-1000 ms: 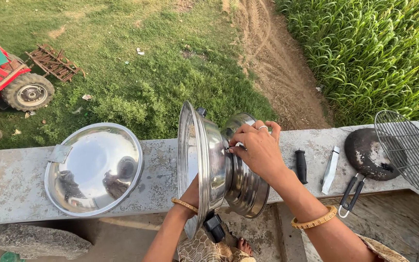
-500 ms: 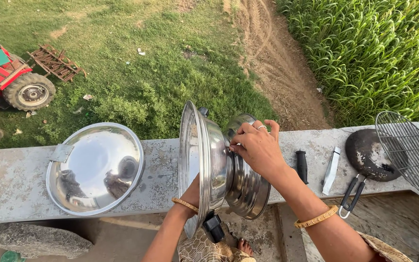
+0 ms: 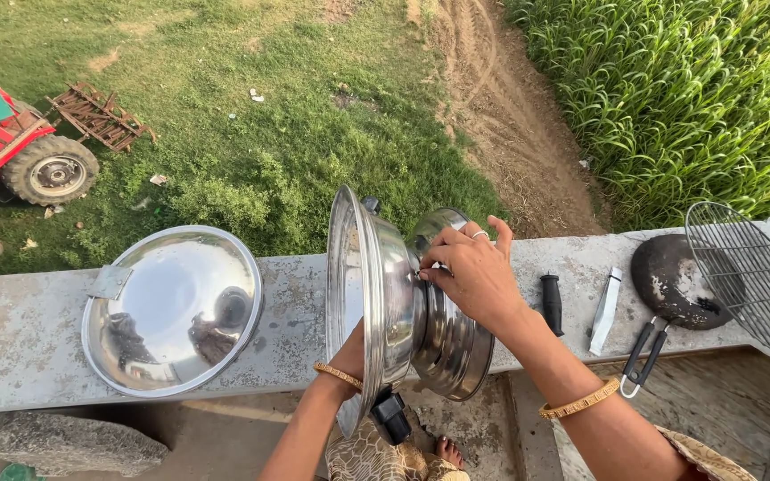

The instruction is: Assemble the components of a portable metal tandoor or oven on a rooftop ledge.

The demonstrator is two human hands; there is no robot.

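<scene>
Right hand (image 3: 474, 272) pinches the rim of a shiny round steel pot (image 3: 452, 338); left hand (image 3: 349, 343) (mostly hidden) grips an upright polished steel lid (image 3: 363, 294) at nine o'clock.

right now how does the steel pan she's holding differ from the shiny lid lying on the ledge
The steel pan stands on edge, held up between the left hand and right hand; the shiny lid lies flat on the concrete ledge, untouched. The pan is deep with black handles; the lid is a shallow dome with a small flat tab. The pan has a second steel pot against it; the lid sits alone. Both are round, polished steel.
</scene>
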